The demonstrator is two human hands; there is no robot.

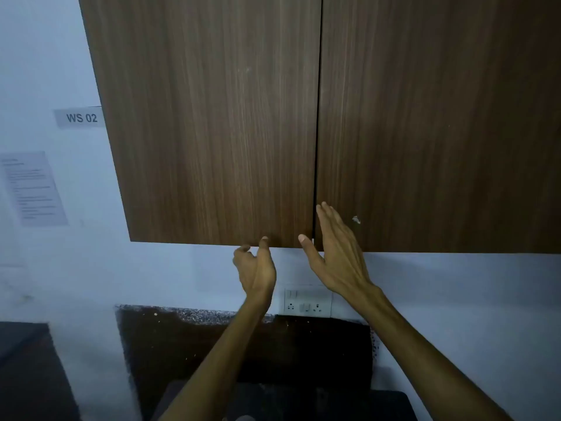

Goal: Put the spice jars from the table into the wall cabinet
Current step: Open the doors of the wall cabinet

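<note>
The wall cabinet [303, 117] fills the top and middle of the frame. It is brown wood with two doors. The left door [212, 132] and the right door [440, 132] are both shut, with a thin dark gap between them. No spice jars can be seen in this view.

The left hand [255, 265] is at the bottom edge of the left door, near the middle of the frame. Its grip is narrow: the fingers curl up under the door's edge and the thumb sits on the front.

The right hand [337, 253] is just beside it, over the lower corner of the right door. Its grip is wide, with straight fingers pointing up and holding nothing.

Below the hands, a white switch and socket plate [306, 300] sits on the pale wall. In the left of the frame is a "WS 02" label [80, 117], with a sheet of paper [35, 188] under it. A dark table [243, 344] is at the bottom.
</note>
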